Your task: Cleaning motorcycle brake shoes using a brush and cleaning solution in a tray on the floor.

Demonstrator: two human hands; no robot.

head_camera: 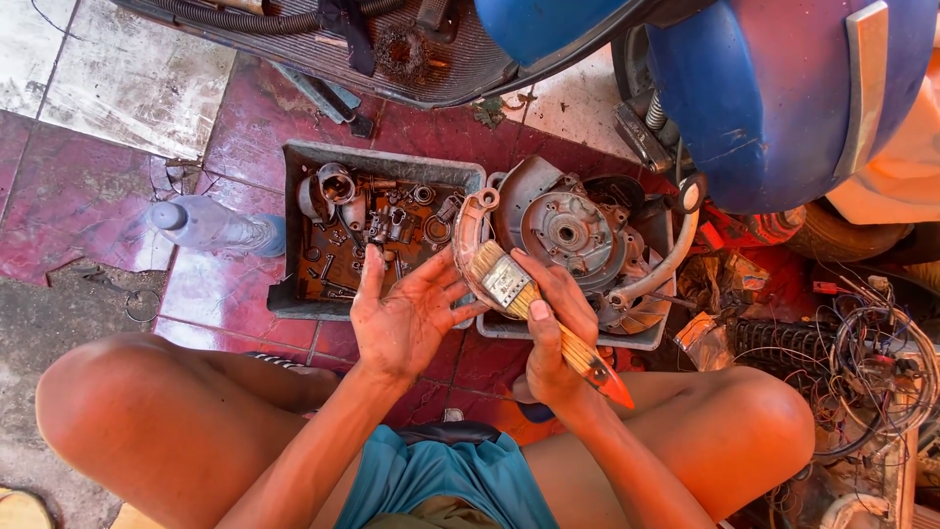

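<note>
My left hand (406,315) is palm up with fingers spread, and a curved brake shoe (468,235) rests against its fingertips. My right hand (553,333) grips a paintbrush (529,304) with a wooden handle and an orange tip. The bristles lie on the brake shoe. Both hands are greasy and hover above my knees, just in front of two trays on the floor.
A grey tray (294,294) holds several small oily metal parts. A second tray (646,338) holds an engine hub assembly (573,235). A plastic bottle (211,225) lies left. A blue scooter body (783,98) looms top right, tangled wires (871,362) at right.
</note>
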